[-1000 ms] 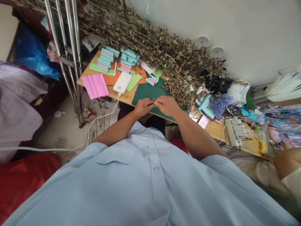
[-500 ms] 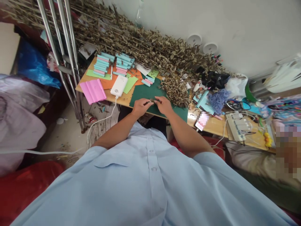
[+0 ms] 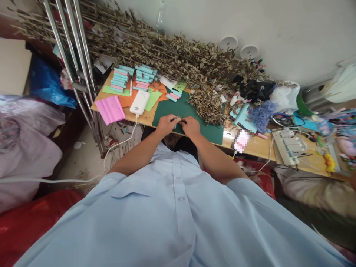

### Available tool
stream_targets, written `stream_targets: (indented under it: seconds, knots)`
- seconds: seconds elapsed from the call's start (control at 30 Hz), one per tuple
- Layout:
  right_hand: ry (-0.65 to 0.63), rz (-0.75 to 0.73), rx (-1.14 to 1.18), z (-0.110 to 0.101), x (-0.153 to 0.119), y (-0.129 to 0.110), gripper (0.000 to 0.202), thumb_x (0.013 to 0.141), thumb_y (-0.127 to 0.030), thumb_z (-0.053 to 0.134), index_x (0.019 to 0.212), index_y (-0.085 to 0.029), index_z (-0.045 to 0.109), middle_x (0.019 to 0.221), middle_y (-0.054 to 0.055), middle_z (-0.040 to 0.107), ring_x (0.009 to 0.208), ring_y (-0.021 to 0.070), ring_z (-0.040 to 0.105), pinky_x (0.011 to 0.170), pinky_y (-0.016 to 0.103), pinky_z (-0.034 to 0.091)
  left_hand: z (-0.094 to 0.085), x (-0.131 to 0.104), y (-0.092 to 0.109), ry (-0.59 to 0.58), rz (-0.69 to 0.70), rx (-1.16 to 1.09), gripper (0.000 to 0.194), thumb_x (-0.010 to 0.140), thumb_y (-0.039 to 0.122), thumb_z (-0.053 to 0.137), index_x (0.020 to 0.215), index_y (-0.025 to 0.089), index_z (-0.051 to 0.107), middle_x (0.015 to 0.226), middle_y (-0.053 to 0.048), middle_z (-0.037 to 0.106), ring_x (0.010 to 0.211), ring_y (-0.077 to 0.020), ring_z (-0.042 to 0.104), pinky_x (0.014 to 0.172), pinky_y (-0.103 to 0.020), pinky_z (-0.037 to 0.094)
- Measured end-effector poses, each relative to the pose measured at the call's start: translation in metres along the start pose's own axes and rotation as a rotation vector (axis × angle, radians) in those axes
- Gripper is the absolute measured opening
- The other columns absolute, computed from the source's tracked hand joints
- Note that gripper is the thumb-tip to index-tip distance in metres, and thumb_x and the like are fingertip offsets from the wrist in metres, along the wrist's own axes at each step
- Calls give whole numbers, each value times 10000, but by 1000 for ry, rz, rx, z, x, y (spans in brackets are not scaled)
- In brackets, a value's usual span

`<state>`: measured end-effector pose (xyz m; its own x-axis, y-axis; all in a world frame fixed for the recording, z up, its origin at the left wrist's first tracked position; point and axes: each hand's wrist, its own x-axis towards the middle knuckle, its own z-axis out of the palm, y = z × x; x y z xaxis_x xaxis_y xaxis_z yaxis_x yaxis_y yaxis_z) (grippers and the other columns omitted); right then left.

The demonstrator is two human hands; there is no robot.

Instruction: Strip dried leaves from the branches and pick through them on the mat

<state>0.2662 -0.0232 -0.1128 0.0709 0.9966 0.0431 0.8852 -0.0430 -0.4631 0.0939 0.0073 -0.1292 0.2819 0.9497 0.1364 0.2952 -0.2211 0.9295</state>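
Observation:
My left hand [image 3: 166,125] and my right hand [image 3: 191,127] meet at the front edge of a dark green mat [image 3: 207,132], fingertips pinched close together. Between them are brown dried leaf bits, and a sliver of light blue paper [image 3: 175,126] shows under the left fingers. Most of what they hold is hidden by the fingers. Right of the mat's middle lies a heap of loose dried leaves [image 3: 210,107]. Beyond the hands, several small blue and pink paper rolls [image 3: 174,95] rest at the mat's back edge.
Stacks of blue and pink rolls [image 3: 119,79] lie at the left, near a pink folded sheet [image 3: 109,109] and a white power bank [image 3: 139,102]. Dried stalks [image 3: 167,48] line the wall. A phone [image 3: 241,141], blue yarn [image 3: 260,116] and a power strip [image 3: 289,146] are on the right.
Both hands have stayed at the mat's front edge with the fingers drawn closer and more curled. Light blue paper now shows below the left fingertips. The view has shifted slightly.

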Motion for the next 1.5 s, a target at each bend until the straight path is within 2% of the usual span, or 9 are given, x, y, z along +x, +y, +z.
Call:
stream_targets:
  seconds: [0.17,0.3,0.4,0.5,0.8,0.97,1.1,1.4,1.5]
  knots:
    - [58,-20,32,-4,0,19,186,910,-265,612,909,-196,785,984,107,752,950,257,682,924,417,535,2,0,-3,15,20,-4,312,922,468,684,829,179,756,564,17,649,589,-139,620,591,-244,470]
    - [126,94,322,-14,-2,30,228,884,-394,641,892,-206,769,847,61,751,807,235,693,801,412,590,6,-4,-9,77,95,-45,312,910,483,713,948,184,795,750,-26,751,696,-154,679,682,-264,527]
    - [93,179,583,-19,-4,20,308,849,-482,669,943,-202,756,763,40,736,713,229,703,640,374,598,9,-7,-13,128,171,-29,276,894,450,750,945,184,804,906,-73,794,821,-180,721,792,-296,557]
    - [48,128,675,-23,-8,1,297,834,-471,688,956,-205,740,780,30,743,736,217,717,664,360,609,10,-9,-15,78,244,-3,215,915,387,744,986,196,811,997,-88,805,924,-197,742,883,-320,561]
    - [55,-192,275,-40,-10,-26,188,931,-391,637,894,-230,725,909,49,756,857,221,688,868,377,553,9,-10,-15,65,243,-1,263,972,396,664,1045,177,791,903,-78,780,843,-177,717,795,-279,535]
    - [5,-336,141,-40,-6,-31,198,978,-354,592,951,-251,759,1019,78,763,1004,255,686,967,408,535,8,-9,-16,40,245,22,275,982,340,610,789,175,717,686,-11,657,680,-145,613,681,-261,467]
    - [-32,-433,158,-42,-8,-28,263,1001,-324,534,1029,-243,782,1108,101,761,1099,257,684,1026,424,532,7,-10,-14,21,264,26,290,978,325,594,744,176,679,671,-6,633,683,-146,584,681,-264,443]
    - [-55,-340,95,-46,-3,-33,214,971,-296,561,1007,-221,758,1004,98,767,975,264,700,947,421,548,6,-11,-11,23,273,-21,292,977,326,598,744,169,674,681,-21,648,717,-149,610,720,-258,458]
    - [-87,-393,10,-48,-1,-33,225,979,-275,541,982,-206,756,997,113,765,973,271,698,940,419,547,7,-11,-12,25,278,-43,283,976,322,596,757,166,686,689,-25,659,707,-152,615,723,-264,468]
